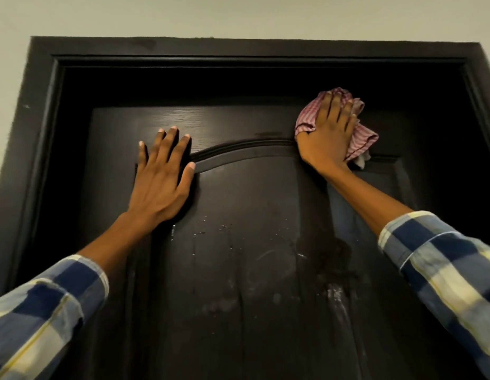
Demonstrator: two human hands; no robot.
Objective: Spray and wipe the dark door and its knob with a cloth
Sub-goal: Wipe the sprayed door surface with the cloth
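Observation:
The dark panelled door (246, 204) fills the view, with wet droplets and streaks on its middle panel. My left hand (161, 176) lies flat on the door at the left end of the arched moulding, fingers straight and spread. My right hand (327, 135) presses a crumpled pink-and-white striped cloth (359, 138) against the door's upper right, just above the arch, fingers straight over the cloth. The knob and any spray bottle are out of view.
A dark door frame (35, 149) surrounds the door, set in a pale wall (238, 15). Both forearms wear blue, white and yellow checked sleeves. A whitish smear marks the door low on the right.

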